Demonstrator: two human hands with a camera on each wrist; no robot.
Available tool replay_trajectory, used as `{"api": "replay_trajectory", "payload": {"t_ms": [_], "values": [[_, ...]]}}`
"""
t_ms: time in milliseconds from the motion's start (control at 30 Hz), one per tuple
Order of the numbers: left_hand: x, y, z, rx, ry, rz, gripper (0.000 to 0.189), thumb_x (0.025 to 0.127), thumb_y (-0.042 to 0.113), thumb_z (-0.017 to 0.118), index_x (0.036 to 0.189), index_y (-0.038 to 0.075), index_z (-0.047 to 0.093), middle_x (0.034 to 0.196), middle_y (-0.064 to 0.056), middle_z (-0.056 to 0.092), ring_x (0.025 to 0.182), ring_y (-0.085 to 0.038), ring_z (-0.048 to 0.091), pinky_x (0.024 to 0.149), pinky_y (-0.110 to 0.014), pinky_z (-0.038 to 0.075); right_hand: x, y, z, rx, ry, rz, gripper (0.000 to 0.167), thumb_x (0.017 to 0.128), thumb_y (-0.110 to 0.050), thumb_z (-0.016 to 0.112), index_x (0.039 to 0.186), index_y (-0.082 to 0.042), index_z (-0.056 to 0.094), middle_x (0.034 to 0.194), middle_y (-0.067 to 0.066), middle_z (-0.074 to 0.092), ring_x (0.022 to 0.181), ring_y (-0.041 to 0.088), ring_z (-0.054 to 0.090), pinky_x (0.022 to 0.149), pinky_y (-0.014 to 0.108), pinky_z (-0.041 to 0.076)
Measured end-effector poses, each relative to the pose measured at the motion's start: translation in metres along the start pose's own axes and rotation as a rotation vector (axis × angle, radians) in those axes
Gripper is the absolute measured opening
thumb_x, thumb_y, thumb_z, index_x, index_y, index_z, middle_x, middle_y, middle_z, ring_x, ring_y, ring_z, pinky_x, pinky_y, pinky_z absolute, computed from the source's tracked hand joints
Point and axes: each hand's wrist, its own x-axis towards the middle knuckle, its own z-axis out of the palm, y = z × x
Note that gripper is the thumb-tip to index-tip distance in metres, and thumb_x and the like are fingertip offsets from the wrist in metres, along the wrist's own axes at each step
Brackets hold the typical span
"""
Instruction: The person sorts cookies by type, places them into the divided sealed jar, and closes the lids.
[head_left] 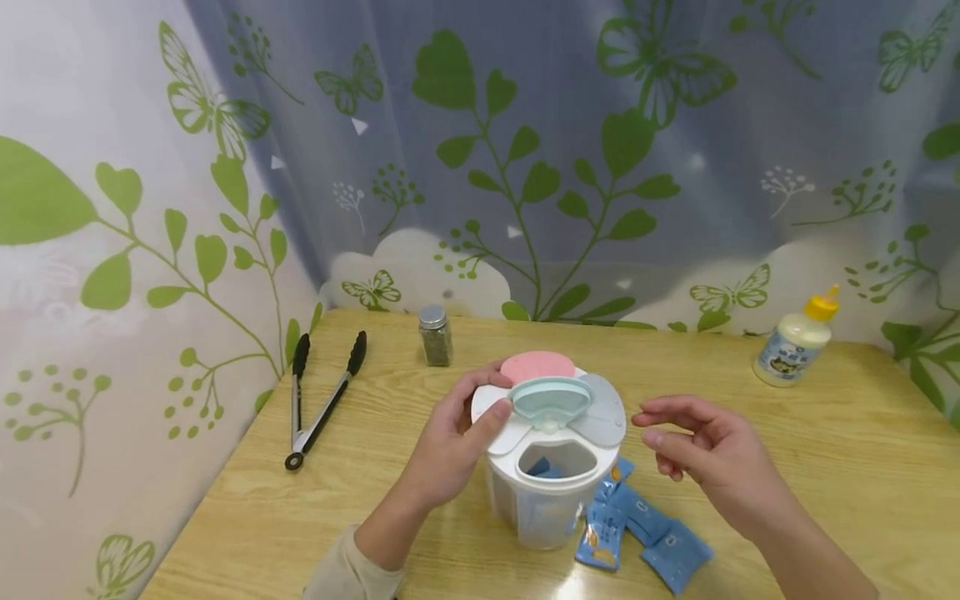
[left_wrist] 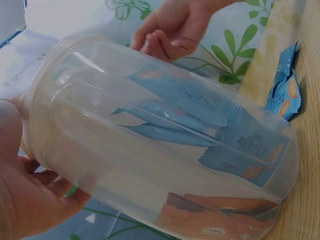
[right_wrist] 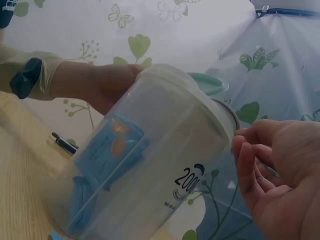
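A clear, divided storage canister [head_left: 543, 521] stands on the table with a round lid of pink, white and grey flaps. Its mint green flap [head_left: 553, 406] is raised over an opening that shows blue packets inside. My left hand [head_left: 450, 450] grips the lid's left side, thumb on top. Right of the lid, my right hand [head_left: 716, 458] hovers with loosely bent fingers and nothing in them. Several blue snack packets [head_left: 602, 533] lie at the canister's right foot. Through the wall, the left wrist view shows blue packets [left_wrist: 245, 145] and orange-brown packaging [left_wrist: 215, 212] in separate compartments.
Black-tipped metal tongs [head_left: 322, 408] lie spread at the left of the wooden table [head_left: 247, 517]. A small jar with a grey cap [head_left: 435, 336] stands behind the canister. Back right is a white bottle with a yellow nozzle [head_left: 793, 342]. Patterned curtains [head_left: 555, 167] border the table.
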Motion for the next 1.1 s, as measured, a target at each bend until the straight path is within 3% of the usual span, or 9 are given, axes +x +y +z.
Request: {"api": "replay_trajectory", "payload": {"t_ms": [267, 500, 767, 933, 1000, 1100], "values": [[0.0, 0.001, 0.001, -0.015, -0.004, -0.006, 0.029, 0.102, 0.018, 0.055, 0.126, 0.002, 0.051, 0.158, -0.014, 0.036, 0.145, -0.03, 0.039, 0.097, -0.022, 0.051, 0.011, 0.025, -0.01, -0.098, -0.028, 0.118, 0.028, 0.095, -0.007, 0.066, 0.123, -0.007, 0.063, 0.109, -0.01, 0.071, 0.065, 0.005, 0.06, 0.059, 0.024, 0.053], [0.001, 0.0, 0.001, -0.014, 0.001, -0.008, 0.029, 0.102, 0.019, 0.055, 0.126, 0.002, 0.051, 0.157, -0.013, 0.036, 0.144, -0.03, 0.04, 0.096, -0.021, 0.051, 0.024, 0.056, -0.02, -0.174, -0.035, 0.129, 0.027, 0.094, -0.011, 0.069, 0.12, -0.008, 0.064, 0.107, -0.01, 0.071, 0.064, 0.008, 0.059, 0.058, 0.026, 0.051], [-0.002, 0.0, -0.001, 0.005, 0.007, -0.005, 0.028, 0.102, 0.019, 0.055, 0.125, 0.003, 0.052, 0.158, -0.013, 0.037, 0.143, -0.031, 0.041, 0.096, -0.022, 0.051, 0.031, 0.085, -0.026, -0.215, -0.125, 0.222, 0.042, 0.092, -0.018, 0.073, 0.128, 0.0, 0.061, 0.107, -0.01, 0.071, 0.072, 0.008, 0.066, 0.062, 0.027, 0.055], [-0.002, -0.001, -0.001, 0.0, -0.002, 0.013, 0.027, 0.103, 0.018, 0.055, 0.125, 0.003, 0.051, 0.158, -0.015, 0.036, 0.144, -0.032, 0.04, 0.098, -0.022, 0.051, 0.031, 0.092, -0.028, -0.238, -0.189, 0.252, 0.049, 0.088, -0.017, 0.077, 0.128, 0.004, 0.059, 0.086, -0.002, 0.07, 0.056, 0.006, 0.054, 0.05, 0.022, 0.045], [-0.001, -0.001, -0.001, 0.0, -0.005, 0.015, 0.027, 0.103, 0.018, 0.055, 0.125, 0.003, 0.051, 0.158, -0.015, 0.036, 0.145, -0.032, 0.039, 0.099, -0.023, 0.05, 0.031, 0.096, -0.03, -0.279, -0.195, 0.235, 0.047, 0.086, -0.017, 0.079, 0.125, 0.003, 0.062, 0.089, 0.004, 0.071, 0.052, 0.004, 0.047, 0.048, 0.02, 0.041], [0.0, -0.002, 0.0, 0.005, -0.003, 0.017, 0.027, 0.103, 0.019, 0.055, 0.125, 0.004, 0.052, 0.158, -0.014, 0.036, 0.144, -0.031, 0.039, 0.098, -0.022, 0.051, 0.032, 0.102, -0.032, -0.355, -0.211, 0.186, 0.044, 0.084, -0.017, 0.081, 0.121, 0.0, 0.065, 0.106, 0.014, 0.071, 0.053, 0.003, 0.048, 0.048, 0.019, 0.041]]}}
